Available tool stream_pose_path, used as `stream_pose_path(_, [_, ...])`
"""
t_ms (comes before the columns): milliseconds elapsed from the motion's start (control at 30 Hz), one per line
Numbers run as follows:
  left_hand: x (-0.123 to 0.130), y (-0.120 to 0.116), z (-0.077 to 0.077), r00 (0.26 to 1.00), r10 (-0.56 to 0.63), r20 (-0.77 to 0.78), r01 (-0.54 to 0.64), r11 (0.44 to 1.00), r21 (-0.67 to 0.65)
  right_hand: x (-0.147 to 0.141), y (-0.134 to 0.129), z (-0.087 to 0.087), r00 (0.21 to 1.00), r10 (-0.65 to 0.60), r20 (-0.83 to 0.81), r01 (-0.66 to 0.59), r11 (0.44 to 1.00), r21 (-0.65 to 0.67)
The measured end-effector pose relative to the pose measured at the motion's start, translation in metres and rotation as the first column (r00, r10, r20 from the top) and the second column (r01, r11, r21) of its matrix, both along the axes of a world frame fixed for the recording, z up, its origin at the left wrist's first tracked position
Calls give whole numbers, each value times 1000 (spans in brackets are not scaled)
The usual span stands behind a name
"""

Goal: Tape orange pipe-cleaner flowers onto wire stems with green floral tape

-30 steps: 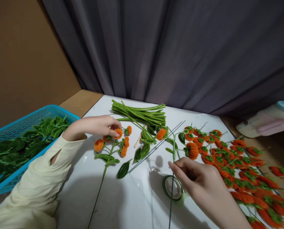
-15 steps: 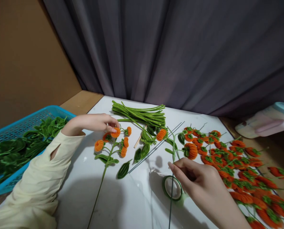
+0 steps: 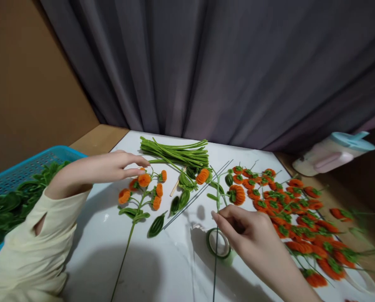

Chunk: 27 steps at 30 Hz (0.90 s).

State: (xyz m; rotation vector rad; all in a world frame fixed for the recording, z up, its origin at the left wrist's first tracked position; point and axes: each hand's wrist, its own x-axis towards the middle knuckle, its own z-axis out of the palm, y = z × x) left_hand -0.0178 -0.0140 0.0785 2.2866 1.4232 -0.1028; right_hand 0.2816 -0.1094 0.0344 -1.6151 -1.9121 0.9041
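My right hand (image 3: pixel 247 228) pinches a thin green wire stem (image 3: pixel 218 199) between thumb and fingers and holds it upright. On that stem are fuzzy orange pumpkin-like balls (image 3: pixel 237 195) and small green leaves. My left hand (image 3: pixel 115 170) hovers with thumb and fingers apart over the top of a second stem (image 3: pixel 131 230) lying on the table. Several orange balls (image 3: pixel 144 180) and a pair of green leaves (image 3: pixel 134 213) are fixed to it. Behind the held wire stands a roll of green tape (image 3: pixel 211 245). Loose dark green leaves (image 3: pixel 157 224) lie between the two stems.
A bundle of green pipe cleaners (image 3: pixel 175 152) lies at the back of the white table (image 3: pixel 112 247). Many orange pieces (image 3: pixel 297 205) spread over the right side. A blue basket (image 3: pixel 53 155) of leaves stands left, a lidded jug (image 3: pixel 329 155) back right. Bare wires (image 3: pixel 200 193) cross the middle.
My left hand has lifted its fingers off the orange ball on the lying stem and spread them. My right hand keeps its pinch on the wire stem. The view has turned slightly right.
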Motion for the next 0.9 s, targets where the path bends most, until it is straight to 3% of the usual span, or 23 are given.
stream_pose_path(233, [52, -39, 5, 927, -140, 347, 160, 987, -28, -3, -9, 9, 999, 0, -40, 3, 996, 87])
stream_pose_path(400, [87, -52, -3, 854, 35, 519, 97, 969, -226, 0, -16, 13, 998, 4, -70, 5, 991, 131])
stream_pose_path(567, [123, -61, -13, 727, 145, 671, 89, 949, -301, 2, -23, 14, 997, 6, -73, 6, 986, 168])
stream_pose_path(767, [146, -70, -29, 582, 192, 790, 13, 970, -245, 4, -28, 18, 994, -2, -112, 20, 988, 155])
stream_pose_path(900, [149, -72, -37, 543, 164, 823, -21, 983, -182, 9, -27, 26, 986, -13, -167, 14, 1000, 1])
